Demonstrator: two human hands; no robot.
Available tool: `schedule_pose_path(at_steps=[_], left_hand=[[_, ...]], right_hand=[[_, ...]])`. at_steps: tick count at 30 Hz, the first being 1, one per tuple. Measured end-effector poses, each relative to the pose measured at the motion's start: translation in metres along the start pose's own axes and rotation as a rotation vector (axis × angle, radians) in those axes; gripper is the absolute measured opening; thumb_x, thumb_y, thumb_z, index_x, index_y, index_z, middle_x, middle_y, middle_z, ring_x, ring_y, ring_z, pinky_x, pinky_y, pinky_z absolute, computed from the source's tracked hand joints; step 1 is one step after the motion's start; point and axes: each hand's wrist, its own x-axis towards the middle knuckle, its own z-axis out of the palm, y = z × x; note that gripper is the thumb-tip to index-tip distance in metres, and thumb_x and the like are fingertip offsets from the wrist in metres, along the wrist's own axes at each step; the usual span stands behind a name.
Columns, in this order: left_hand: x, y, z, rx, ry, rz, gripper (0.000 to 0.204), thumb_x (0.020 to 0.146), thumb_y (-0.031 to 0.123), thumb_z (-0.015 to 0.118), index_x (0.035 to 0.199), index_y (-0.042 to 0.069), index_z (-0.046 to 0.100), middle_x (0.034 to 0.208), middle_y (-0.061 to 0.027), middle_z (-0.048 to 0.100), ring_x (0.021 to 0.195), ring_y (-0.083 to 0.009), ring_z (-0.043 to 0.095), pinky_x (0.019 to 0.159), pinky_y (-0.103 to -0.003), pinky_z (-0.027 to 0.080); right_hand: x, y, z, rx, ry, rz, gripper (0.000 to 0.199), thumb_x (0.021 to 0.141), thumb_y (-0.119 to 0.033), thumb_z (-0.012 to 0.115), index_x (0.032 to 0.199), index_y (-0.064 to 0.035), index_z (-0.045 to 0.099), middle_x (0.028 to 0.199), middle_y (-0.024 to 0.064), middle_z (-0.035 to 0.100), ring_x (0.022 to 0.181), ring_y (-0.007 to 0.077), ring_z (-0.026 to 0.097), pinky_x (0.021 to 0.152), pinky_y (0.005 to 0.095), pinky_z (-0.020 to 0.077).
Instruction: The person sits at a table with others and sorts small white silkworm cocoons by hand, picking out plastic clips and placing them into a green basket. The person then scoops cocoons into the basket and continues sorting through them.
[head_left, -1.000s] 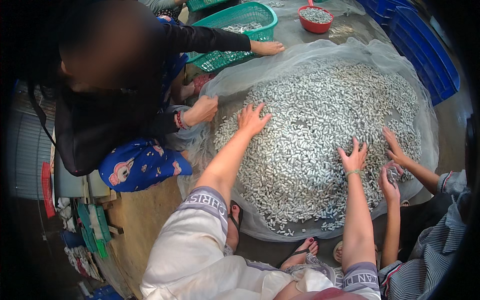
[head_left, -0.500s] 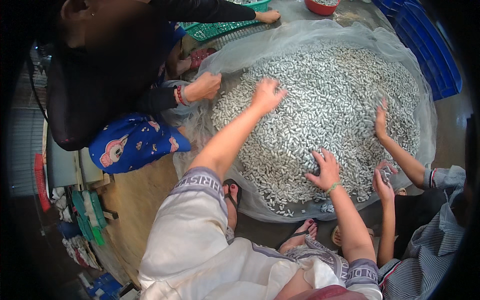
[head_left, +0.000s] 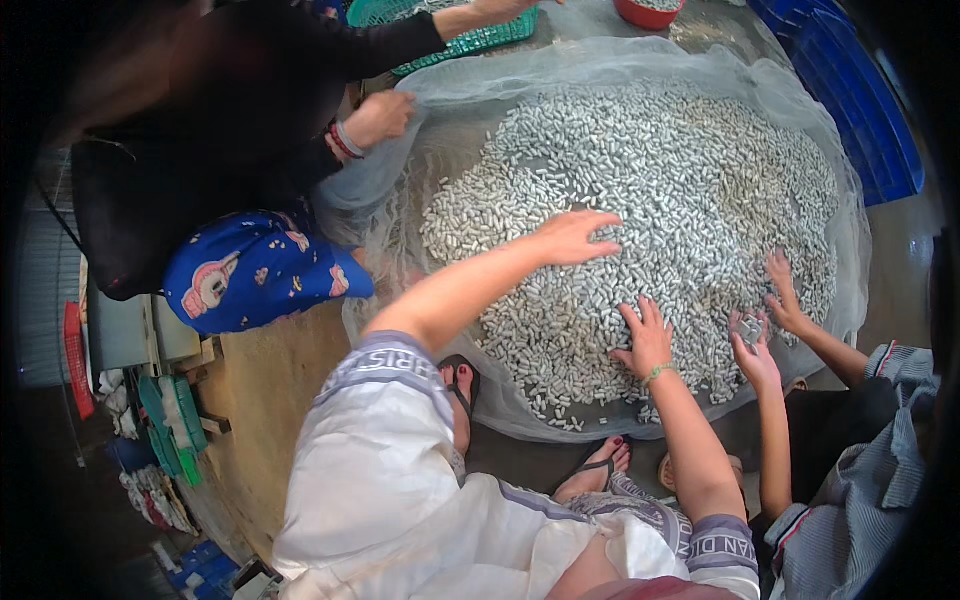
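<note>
— Hands?
— The left hand (head_left: 572, 238) is stretched flat, fingers spread, on the heap of small silvery fish (head_left: 660, 200) piled on pale netting (head_left: 450, 130).
— The right hand (head_left: 647, 338)?
— Laid palm-down nearer, fingers splayed; nothing seems gripped.

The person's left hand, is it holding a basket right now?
No, the left hand lies flat and open on the heap of small silvery fish, holding nothing.
</note>
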Motion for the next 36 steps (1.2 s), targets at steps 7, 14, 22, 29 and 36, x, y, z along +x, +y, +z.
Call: schedule_pose_path(at_steps=[7,14,22,29,36], left_hand=[[-0.069,-0.069,-0.038,0.547,0.387,-0.410,0.049,0.082,0.047,0.054,0.121,0.017,0.053,0.120,-0.0152,0.048,0.112,-0.0337,0.042,0.093,-0.050,0.035],[-0.071,0.028,0.020,0.478,0.123,-0.083,0.055,0.082,0.044,0.055,0.130,0.021,0.043,0.134,-0.0182,0.036,0.124,-0.0379,0.032,0.098,-0.057,0.027],[-0.066,0.015,0.106,0.439,-0.102,0.683,0.056,0.078,0.040,0.060,0.130,0.029,0.041,0.142,-0.0075,0.031,0.131,-0.0248,0.028,0.100,-0.055,0.028],[0.005,-0.034,0.062,0.697,0.107,0.535,0.039,0.079,0.033,0.059,0.117,0.028,0.051,0.135,-0.0013,0.039,0.126,-0.0207,0.036,0.099,-0.061,0.026],[-0.026,0.050,0.080,0.692,0.160,0.262,0.042,0.077,0.026,0.060,0.118,0.026,0.053,0.136,-0.0015,0.040,0.128,-0.0263,0.032,0.096,-0.069,0.019]], right_hand=[[-0.006,-0.004,0.000,0.019,0.046,0.045,0.072,0.053,-0.023,0.083,0.117,-0.0232,0.050,0.133,0.0079,0.037,0.119,0.0323,0.037,0.088,0.0528,0.0360],[-0.006,0.021,0.006,0.202,0.187,0.009,0.061,0.062,-0.013,0.076,0.117,-0.0163,0.051,0.127,0.0133,0.041,0.114,0.0350,0.044,0.089,0.0438,0.0409],[-0.013,0.082,-0.004,0.174,0.740,0.206,0.037,0.075,-0.015,0.064,0.109,-0.0052,0.053,0.119,0.0192,0.047,0.110,0.0369,0.046,0.092,0.0426,0.0381],[-0.055,0.144,0.021,0.049,0.714,0.651,0.054,0.079,-0.039,0.060,0.122,-0.0074,0.050,0.127,0.0173,0.045,0.121,0.0339,0.038,0.099,0.0477,0.0298],[-0.056,0.158,0.046,0.306,0.665,0.729,0.063,0.080,-0.041,0.059,0.128,-0.0031,0.042,0.130,0.0223,0.041,0.120,0.0375,0.038,0.099,0.0458,0.0302]])
